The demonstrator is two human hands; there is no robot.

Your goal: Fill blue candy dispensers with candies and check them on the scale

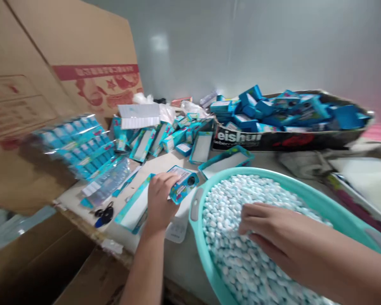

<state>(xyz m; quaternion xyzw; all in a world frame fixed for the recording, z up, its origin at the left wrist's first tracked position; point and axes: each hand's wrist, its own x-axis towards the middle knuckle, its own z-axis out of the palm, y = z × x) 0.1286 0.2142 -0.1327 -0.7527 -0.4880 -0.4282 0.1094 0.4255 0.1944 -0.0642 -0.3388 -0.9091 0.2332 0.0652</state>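
My left hand is closed around a small blue printed box, tilted beside the basin's left rim. A turquoise plastic basin holds a thick layer of small white and pale blue candy-like pieces. Over these pieces is my right hand, its fingers curled and pressed together at the surface. Whatever is between those fingers is hidden. Under and beside my left hand lies a long open blue tray box with a white inside.
Several open blue boxes lie across the table behind. A black carton heaped with small blue boxes stands at the back right. Plastic-wrapped blue packs lean against a large cardboard box at left. Black scissors lie near the table edge.
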